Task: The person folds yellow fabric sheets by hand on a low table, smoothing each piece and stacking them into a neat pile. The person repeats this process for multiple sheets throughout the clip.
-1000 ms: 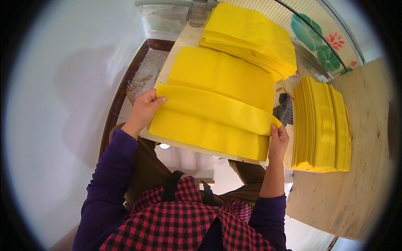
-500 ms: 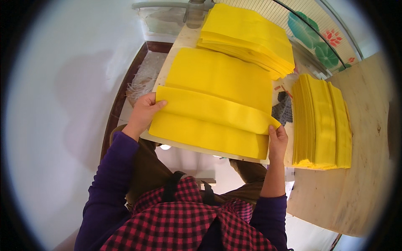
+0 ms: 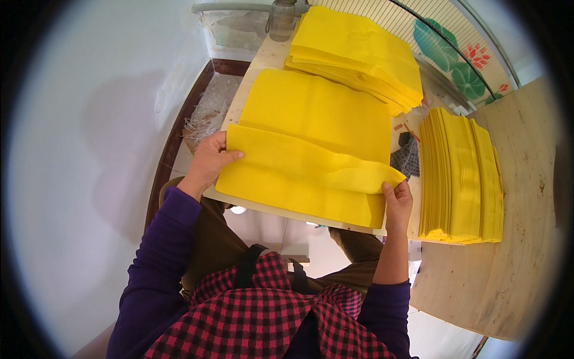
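A yellow felt-like fabric sheet (image 3: 317, 110) lies spread on the light wooden table (image 3: 245, 113) before me. Along its near part runs a raised strip of the same yellow cloth, a folded flap (image 3: 305, 157). My left hand (image 3: 209, 161) pinches the flap's left end, thumb on top and fingers underneath. At the right end, my right hand (image 3: 399, 204) grips the flap's corner, which curls up slightly between thumb and fingers. Whether the flap belongs to the sheet beneath or is a separate piece, I cannot tell.
Behind the sheet rises a stack of yellow sheets (image 3: 356, 48). On the right stands a pile of folded yellow pieces (image 3: 460, 176) beside a wooden board (image 3: 526, 197). A dark grey textured cloth (image 3: 406, 157) lies between. A bottle (image 3: 282, 21) stands at the far left corner.
Both hands keep their hold on the flap. The flap's near edge has come down flatter toward the sheet below, and the whole view has shifted slightly.
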{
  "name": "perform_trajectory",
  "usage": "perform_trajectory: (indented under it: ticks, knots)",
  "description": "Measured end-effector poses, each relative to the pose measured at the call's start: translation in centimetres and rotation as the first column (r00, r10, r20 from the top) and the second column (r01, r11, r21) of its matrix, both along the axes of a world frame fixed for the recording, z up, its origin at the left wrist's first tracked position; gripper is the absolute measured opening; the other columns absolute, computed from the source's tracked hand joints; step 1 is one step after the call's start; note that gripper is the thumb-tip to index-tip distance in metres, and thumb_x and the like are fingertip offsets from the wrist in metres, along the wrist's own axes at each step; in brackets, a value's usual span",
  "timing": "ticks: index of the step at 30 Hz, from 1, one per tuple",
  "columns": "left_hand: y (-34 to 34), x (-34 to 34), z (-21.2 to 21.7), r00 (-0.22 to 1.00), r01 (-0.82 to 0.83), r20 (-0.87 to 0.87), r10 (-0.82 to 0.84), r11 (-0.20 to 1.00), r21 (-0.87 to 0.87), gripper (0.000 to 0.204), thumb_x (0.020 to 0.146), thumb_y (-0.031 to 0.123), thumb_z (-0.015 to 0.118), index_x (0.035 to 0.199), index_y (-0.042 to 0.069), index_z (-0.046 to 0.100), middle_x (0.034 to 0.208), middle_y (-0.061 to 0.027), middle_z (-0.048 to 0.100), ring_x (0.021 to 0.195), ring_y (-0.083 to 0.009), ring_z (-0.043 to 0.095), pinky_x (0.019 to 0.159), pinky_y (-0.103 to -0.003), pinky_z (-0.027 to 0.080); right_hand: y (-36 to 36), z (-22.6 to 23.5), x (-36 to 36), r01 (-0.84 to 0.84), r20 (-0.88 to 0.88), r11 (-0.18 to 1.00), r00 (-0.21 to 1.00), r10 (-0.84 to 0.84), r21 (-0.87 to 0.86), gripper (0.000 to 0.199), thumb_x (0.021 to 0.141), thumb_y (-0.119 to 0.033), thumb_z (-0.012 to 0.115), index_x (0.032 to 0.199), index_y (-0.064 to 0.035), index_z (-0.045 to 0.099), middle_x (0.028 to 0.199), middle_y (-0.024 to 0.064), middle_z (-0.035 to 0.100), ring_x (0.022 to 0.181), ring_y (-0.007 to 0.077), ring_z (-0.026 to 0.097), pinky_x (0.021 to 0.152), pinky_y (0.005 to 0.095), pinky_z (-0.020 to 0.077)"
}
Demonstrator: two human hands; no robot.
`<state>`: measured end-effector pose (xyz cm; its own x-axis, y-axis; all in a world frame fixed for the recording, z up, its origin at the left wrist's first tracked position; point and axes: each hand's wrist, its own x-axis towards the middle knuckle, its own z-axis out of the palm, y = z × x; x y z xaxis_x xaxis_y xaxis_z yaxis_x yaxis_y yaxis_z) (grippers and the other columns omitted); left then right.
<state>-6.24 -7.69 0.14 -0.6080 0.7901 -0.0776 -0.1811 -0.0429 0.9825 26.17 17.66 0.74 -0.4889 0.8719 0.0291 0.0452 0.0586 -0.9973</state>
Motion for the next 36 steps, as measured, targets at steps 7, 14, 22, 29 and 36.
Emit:
perform_trajectory:
  ticks: [7, 14, 22, 29, 36]
  knots:
    - [-0.1, 0.1, 0.2, 0.998, 0.042, 0.054, -0.043, 0.999, 0.013, 0.041, 0.078, -0.007, 0.066, 0.117, -0.002, 0.055, 0.109, -0.0075, 0.064, 0.096, -0.0136, 0.062, 0.087, -0.029, 0.05, -0.1, 0.1, 0.9, -0.045, 0.009, 0.999, 0.999, 0.045, 0.009, 0.038, 0.09, -0.019, 0.063, 0.121, 0.0004, 0.053, 0.113, 0.0085, 0.06, 0.103, 0.0154, 0.056, 0.092, 0.0282, 0.0421]
    - [-0.3, 0.4, 0.8, 0.999, 0.012, -0.051, -0.013, 1.0, -0.027, 0.031, 0.086, 0.008, 0.066, 0.114, 0.001, 0.057, 0.102, -0.0038, 0.062, 0.092, -0.0113, 0.058, 0.084, -0.025, 0.047, 0.4, 0.1, 1.3, 0.0, 0.065, 1.0, 0.998, 0.001, -0.014, 0.05, 0.092, -0.036, 0.059, 0.126, -0.0001, 0.051, 0.117, 0.0095, 0.057, 0.11, 0.0169, 0.051, 0.098, 0.0304, 0.037]
    - [-0.4, 0.1, -0.1, 0.996, 0.001, -0.092, -0.01, 0.995, -0.095, 0.02, 0.092, 0.016, 0.06, 0.106, 0.002, 0.06, 0.096, -0.0016, 0.062, 0.087, -0.0093, 0.057, 0.082, -0.023, 0.046, -0.5, 0.8, -0.3, 0.073, 0.079, 0.996, 0.995, -0.068, -0.06, 0.028, 0.094, -0.016, 0.059, 0.116, 0.0004, 0.058, 0.102, 0.0053, 0.065, 0.092, 0.0117, 0.058, 0.083, 0.0241, 0.045]
    - [-0.3, 0.0, -0.5, 0.999, -0.009, -0.049, 0.006, 0.998, -0.062, 0.02, 0.089, 0.013, 0.064, 0.103, -0.001, 0.061, 0.093, -0.0027, 0.064, 0.082, -0.0084, 0.059, 0.074, -0.023, 0.048, -0.4, 0.6, -0.2, 0.086, 0.072, 0.994, 0.994, -0.081, -0.072, 0.026, 0.091, -0.009, 0.062, 0.114, 0.0004, 0.058, 0.103, 0.0039, 0.064, 0.091, 0.0108, 0.058, 0.083, 0.0241, 0.0454]
    - [-0.3, 0.0, -0.6, 0.999, -0.01, -0.048, 0.008, 0.999, -0.047, 0.018, 0.088, 0.013, 0.065, 0.1, 0.0, 0.062, 0.09, -0.0023, 0.064, 0.08, -0.0079, 0.059, 0.073, -0.022, 0.047, -1.4, 1.7, -1.2, 0.281, 0.074, 0.787, 0.922, -0.381, 0.549, 0.033, 0.081, -0.007, 0.071, 0.111, -0.0021, 0.059, 0.11, 0.0068, 0.06, 0.107, 0.0208, 0.053, 0.094, 0.033, 0.0407]
